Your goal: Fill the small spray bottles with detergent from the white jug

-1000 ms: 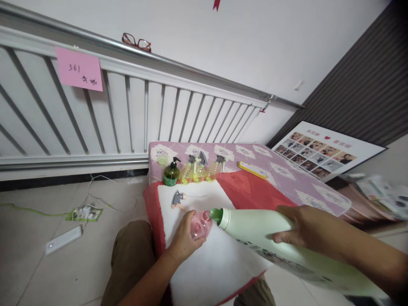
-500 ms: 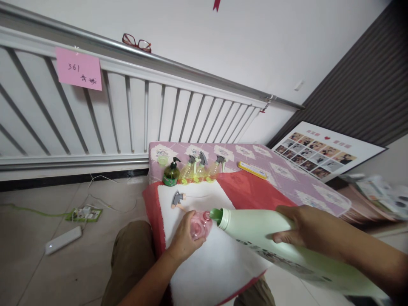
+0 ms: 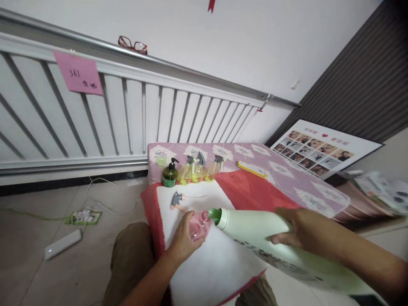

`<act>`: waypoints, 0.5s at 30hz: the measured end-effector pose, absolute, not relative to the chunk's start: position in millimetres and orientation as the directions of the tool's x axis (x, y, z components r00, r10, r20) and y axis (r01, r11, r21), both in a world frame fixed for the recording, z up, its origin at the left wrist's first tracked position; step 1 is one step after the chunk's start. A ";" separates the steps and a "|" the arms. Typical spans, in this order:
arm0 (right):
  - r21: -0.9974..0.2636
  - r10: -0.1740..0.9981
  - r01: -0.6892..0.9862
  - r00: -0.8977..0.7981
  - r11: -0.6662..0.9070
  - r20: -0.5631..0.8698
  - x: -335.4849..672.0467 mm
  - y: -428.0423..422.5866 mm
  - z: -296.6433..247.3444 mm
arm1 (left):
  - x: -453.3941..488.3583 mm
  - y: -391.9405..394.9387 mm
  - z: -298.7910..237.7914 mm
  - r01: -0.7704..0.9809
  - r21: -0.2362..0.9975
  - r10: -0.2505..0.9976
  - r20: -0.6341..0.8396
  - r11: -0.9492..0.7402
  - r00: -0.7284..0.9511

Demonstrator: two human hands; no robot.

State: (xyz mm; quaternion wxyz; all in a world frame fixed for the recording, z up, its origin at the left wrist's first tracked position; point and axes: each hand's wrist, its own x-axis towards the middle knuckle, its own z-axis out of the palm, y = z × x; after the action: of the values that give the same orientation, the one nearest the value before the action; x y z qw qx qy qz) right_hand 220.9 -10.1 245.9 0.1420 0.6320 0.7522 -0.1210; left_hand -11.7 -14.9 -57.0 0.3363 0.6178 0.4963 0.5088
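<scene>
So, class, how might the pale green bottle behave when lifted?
The pale green bottle dwarfs the pink bottle, so may feel heavy, though its fill is hidden. Its smooth surface could slip if wet. It seems stiff: no dent shows by the right hand.

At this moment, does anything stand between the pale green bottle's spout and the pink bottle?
Nothing visible does. The right hand holds the pale green bottle, its spout at the neck of the pink bottle in the left hand.

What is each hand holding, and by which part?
Left hand: small pink bottle, around its body. Right hand: large pale-green bottle, on its upper side; any handle there is hidden.
</scene>
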 end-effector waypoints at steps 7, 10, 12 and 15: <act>-0.138 0.920 0.980 -0.184 0.144 -0.345 229.9 -18.2 229.9 | -11.7 -15.5 -59.0 0.286 0.918 0.957 0.291 -0.276 -0.011; -0.334 0.919 0.940 -0.195 0.075 -0.344 242.4 -20.0 224.2 | -11.8 -15.6 -59.6 0.288 0.920 0.961 0.277 -0.266 0.002; -0.477 0.929 0.879 -0.187 0.013 -0.320 253.3 -21.3 222.3 | -11.8 -15.6 -59.6 0.291 0.919 0.961 0.275 -0.265 0.007; -0.603 0.959 0.795 -0.123 -0.059 -0.256 267.9 -23.8 220.1 | -11.8 -16.0 -59.4 0.299 0.917 0.962 0.274 -0.263 0.008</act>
State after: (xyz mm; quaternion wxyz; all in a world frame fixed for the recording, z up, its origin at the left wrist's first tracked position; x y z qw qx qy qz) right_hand 267.9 -23.8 220.1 -0.1251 0.6502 0.6745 -0.3266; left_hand -11.8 -16.0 -59.4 0.3373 0.6247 0.5045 0.4914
